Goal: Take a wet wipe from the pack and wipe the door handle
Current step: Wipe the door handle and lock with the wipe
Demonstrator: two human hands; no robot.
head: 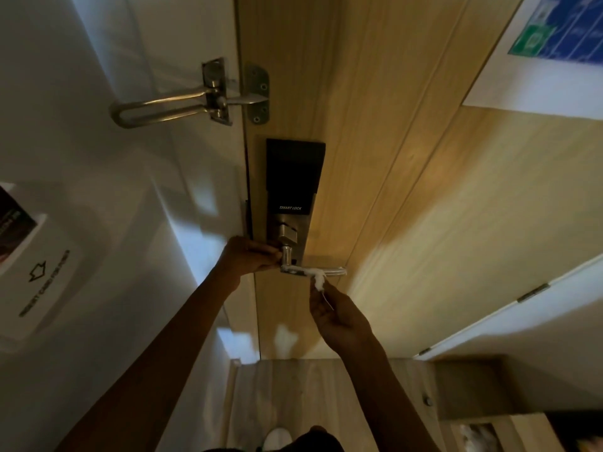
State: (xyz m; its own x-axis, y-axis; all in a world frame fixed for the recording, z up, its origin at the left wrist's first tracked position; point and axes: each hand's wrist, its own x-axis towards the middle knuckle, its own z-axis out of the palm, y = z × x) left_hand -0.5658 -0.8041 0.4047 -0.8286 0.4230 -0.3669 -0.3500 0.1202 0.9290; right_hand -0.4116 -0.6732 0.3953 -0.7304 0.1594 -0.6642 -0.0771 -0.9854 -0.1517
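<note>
- Right hand fingers pinch a bunched wet wipe against the door handle
- Left hand fingers closed around the handle's base, just under the smart lock

The door is pale honey wood with a lengthwise grain. The lock body is black with white lettering, its lower plate and the door handle silver. The wet wipe is white. The swing guard is brushed silver, the wall white.
</note>
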